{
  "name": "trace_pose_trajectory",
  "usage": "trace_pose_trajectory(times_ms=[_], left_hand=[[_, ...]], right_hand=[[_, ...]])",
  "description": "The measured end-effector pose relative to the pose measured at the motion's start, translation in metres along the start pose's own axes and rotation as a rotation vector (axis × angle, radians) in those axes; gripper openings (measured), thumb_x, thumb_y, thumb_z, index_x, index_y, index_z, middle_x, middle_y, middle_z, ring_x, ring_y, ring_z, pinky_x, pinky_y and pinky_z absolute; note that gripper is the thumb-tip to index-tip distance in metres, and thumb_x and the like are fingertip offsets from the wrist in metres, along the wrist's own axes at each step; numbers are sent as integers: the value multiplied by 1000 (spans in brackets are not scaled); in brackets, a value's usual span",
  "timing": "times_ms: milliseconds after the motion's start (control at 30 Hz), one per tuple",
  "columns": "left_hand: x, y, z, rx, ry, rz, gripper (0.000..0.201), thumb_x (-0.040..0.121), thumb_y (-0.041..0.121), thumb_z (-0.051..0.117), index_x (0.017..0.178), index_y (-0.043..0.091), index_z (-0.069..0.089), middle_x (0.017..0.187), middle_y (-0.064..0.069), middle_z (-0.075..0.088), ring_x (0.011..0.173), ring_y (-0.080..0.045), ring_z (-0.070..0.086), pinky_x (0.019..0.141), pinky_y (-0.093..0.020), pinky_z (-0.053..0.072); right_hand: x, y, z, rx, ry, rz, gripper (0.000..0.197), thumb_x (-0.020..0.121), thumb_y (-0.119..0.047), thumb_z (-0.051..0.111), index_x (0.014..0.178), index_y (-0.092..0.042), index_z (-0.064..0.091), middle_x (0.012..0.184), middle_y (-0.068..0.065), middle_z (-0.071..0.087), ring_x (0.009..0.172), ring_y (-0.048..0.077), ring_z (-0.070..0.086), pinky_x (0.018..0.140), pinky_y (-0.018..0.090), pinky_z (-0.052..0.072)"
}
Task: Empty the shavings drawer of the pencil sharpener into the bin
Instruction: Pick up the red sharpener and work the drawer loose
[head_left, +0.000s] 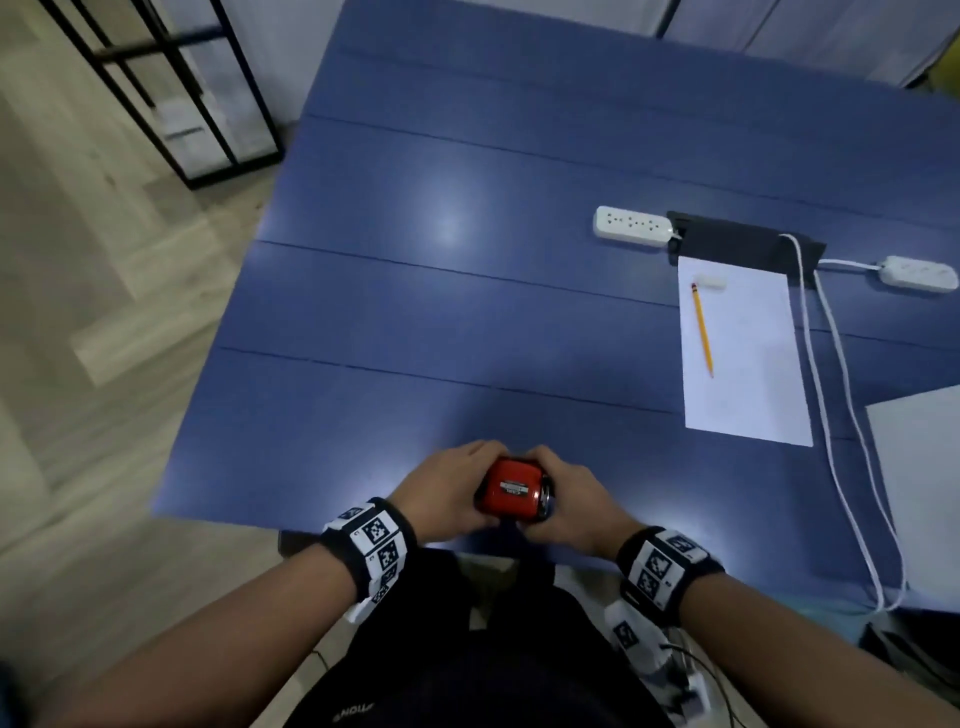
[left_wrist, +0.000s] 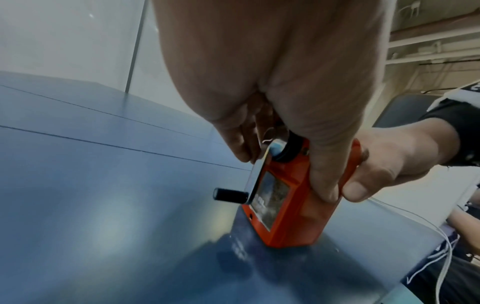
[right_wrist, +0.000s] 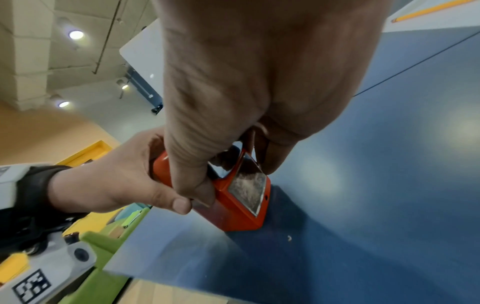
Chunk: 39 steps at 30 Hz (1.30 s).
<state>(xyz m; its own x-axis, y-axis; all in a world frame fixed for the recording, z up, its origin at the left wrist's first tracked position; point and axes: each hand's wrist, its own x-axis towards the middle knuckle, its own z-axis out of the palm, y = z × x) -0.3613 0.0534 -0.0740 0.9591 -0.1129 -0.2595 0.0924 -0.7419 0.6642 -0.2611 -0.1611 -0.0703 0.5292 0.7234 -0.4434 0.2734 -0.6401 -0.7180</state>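
1. Red sharpener (head_left: 514, 490) on table (head_left: 415, 312) near front edge, clamped from both sides to stay steady.
2. Left hand (head_left: 441, 493) and right hand (head_left: 571, 506) curled round body; drawer (right_wrist: 248, 190) not yet out.
3. Bin not visible.

Two hands, the left hand (head_left: 448, 491) and the right hand (head_left: 570, 499), one red pencil sharpener (head_left: 511, 496) and one blue surface (head_left: 467, 291). At two o'clock from the sharpener lie one sheet of paper (head_left: 748, 374), one yellow pencil (head_left: 702, 329) and one white eraser (head_left: 709, 281). Two white power strips, one (head_left: 632, 225) at one o'clock and another (head_left: 918, 272) further toward two o'clock.
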Motion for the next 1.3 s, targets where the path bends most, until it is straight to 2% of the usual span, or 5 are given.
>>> trace_pose_trajectory(times_ms=[533,733,967,1100,1300], left_hand=[[4,-28,22,47,70,49,80,72,66,86,133,27,53,111,13,73,91,-12,73,78,-35,58],[7,-30,21,87,103,77,77,67,62,93,125,26,57,100,15,73,83,-4,71,74,-29,56],[6,-26,26,159,148,95,76,56,59,99,110,37,51,94,17,74,82,-5,71,76,-24,54],[5,-29,31,145,192,99,90,56,54,101,132,32,57,110,21,72,96,3,67,87,-14,52],[-1,-31,35,41,220,84,97,60,41,103,144,30,55,123,20,70,108,7,66,98,-16,52]], right_hand=[[18,40,0,-190,-3,-306,72,69,-51,88,127,-33,49,102,-16,75,82,9,74,70,33,60],[22,42,-4,-219,19,-363,68,63,-64,78,116,-34,50,86,-21,71,76,2,70,64,15,50],[19,45,0,-234,80,-326,64,61,-54,93,105,-37,50,82,-15,72,78,4,71,63,20,52],[17,46,6,-220,134,-334,59,66,-36,100,102,-38,53,82,-20,74,75,-2,69,63,13,47],[11,49,17,-136,200,-333,82,66,-40,101,137,-37,59,119,-15,78,105,2,74,100,37,60]])
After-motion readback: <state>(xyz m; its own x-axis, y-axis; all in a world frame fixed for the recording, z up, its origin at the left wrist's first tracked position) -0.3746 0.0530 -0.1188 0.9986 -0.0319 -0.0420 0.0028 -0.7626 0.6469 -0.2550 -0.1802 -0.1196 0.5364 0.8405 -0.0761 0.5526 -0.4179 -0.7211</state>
